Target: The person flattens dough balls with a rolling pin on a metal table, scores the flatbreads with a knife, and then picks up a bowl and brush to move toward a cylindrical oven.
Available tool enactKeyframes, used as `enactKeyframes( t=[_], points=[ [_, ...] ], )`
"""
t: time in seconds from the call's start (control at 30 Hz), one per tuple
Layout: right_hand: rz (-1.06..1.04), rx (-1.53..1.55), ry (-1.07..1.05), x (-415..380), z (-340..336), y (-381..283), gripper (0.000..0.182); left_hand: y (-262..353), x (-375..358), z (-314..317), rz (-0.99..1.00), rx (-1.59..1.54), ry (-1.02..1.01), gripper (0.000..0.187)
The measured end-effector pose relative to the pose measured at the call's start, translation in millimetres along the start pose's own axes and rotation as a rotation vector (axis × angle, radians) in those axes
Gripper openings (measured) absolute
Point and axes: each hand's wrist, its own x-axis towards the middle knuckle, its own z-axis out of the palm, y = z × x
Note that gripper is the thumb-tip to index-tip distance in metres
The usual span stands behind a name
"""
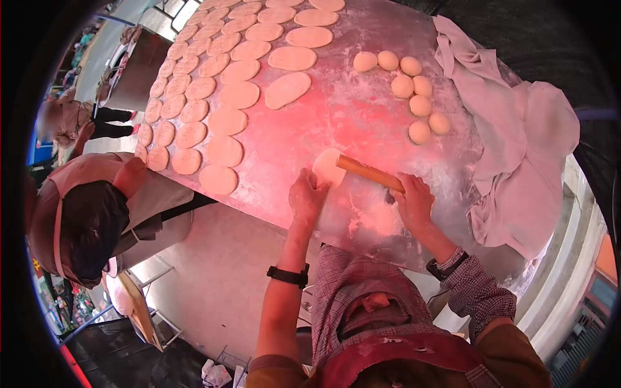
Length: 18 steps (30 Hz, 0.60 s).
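My right hand (pixel 414 199) grips one end of a wooden rolling pin (pixel 367 172). The pin lies slanted across a pale flattened dough piece (pixel 325 167) on the floured round table (pixel 362 116). My left hand (pixel 308 193), with a black watch on its wrist, rests against the near edge of that dough piece and holds it with curled fingers. Both hands are at the near edge of the table, just in front of my chest.
Several rows of flattened dough discs (pixel 223 97) cover the far left of the table. Several dough balls (pixel 414 90) sit beyond the pin. A crumpled cloth (pixel 517 149) lies on the right. A person in an apron (pixel 97 213) bends at the table's left edge; another person (pixel 68 119) stands farther off.
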Motion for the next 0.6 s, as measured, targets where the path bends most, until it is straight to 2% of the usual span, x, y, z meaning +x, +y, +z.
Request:
enactKeyframes(
  t=[0.07, 0.1, 0.13, 0.17, 0.2, 0.23, 0.3, 0.4, 0.47, 0.5, 0.57, 0.6],
  points=[
    [-0.057, 0.019, -0.032, 4, 14, -16, 0.042, -2, -28, 3, -0.147, -0.058, -0.161, 0.024],
    [-0.108, 0.024, -0.058, 7, 19, -21, 0.041, -10, -37, 7, -0.153, -0.055, -0.158, 0.024],
    [-0.114, -0.039, -0.185, 6, 23, -26, 0.046, -20, -44, 13, 0.007, -0.090, 0.229, 0.032],
    [-0.115, -0.039, -0.195, 8, 29, -30, 0.046, -26, -46, 16, 0.165, -0.121, 0.614, 0.042],
    [-0.278, -0.066, -0.126, 11, 36, -35, 0.049, -32, -37, 17, 0.361, -0.005, 0.550, 0.058],
    [-0.445, -0.091, -0.057, 15, 43, -38, 0.052, -35, -24, 22, 0.348, -0.008, 0.552, 0.058],
    [-0.440, -0.163, -0.078, 55, 67, -34, 0.058, -34, 15, 35, 0.417, 0.538, 0.306, 0.064],
    [-0.316, -0.209, -0.029, 148, 83, -47, 0.058, -3, 92, 20, 0.411, 0.537, 0.363, 0.067],
    [-0.336, -0.224, 0.012, 182, 95, -42, 0.059, 11, 132, 9, 0.401, 0.406, 0.478, 0.069],
    [-0.351, -0.236, 0.066, 190, 97, -43, 0.059, 9, 126, 11, 0.400, 0.407, 0.475, 0.069],
    [-0.266, -0.180, -0.066, 148, 84, -43, 0.061, -1, 90, 16, 0.409, 0.328, 0.396, 0.070],
    [-0.312, -0.171, -0.104, 111, 78, -36, 0.061, -14, 59, 21, 0.446, 0.341, 0.334, 0.071]
  ],
)
